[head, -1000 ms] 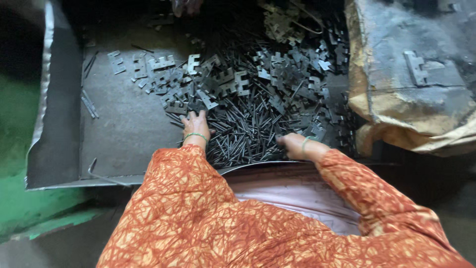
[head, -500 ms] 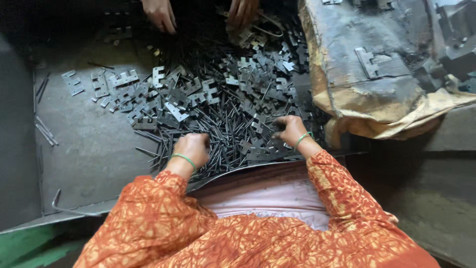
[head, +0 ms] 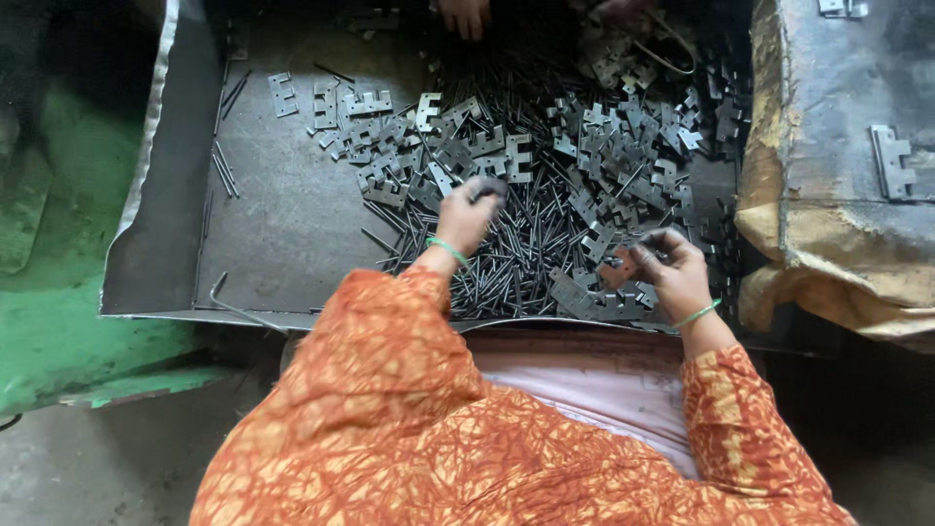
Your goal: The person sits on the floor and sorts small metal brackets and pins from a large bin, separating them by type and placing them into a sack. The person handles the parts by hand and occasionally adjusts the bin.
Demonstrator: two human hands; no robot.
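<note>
Left hand: lifted off the pin heap since half a second earlier; fingers curled shut round a dark flat plate, raised just above the pile.
Right hand: shifted right and forward; fingers bent loosely over a notched plate at the near right of the tray; whether truly gripped, could not tell.
Meaning: picking judged under way, one piece per hand, no longer raking through the pins.
Plates: grey stamped metal, notched like combs, heaped across the middle and right of the tray.
Pins: thin dark rods, piled between the two hands.
Tray: dull sheet metal, left part mostly bare.
Other hand: a second person's, at the far edge.
Sack: worn, brown, right of tray.
</note>
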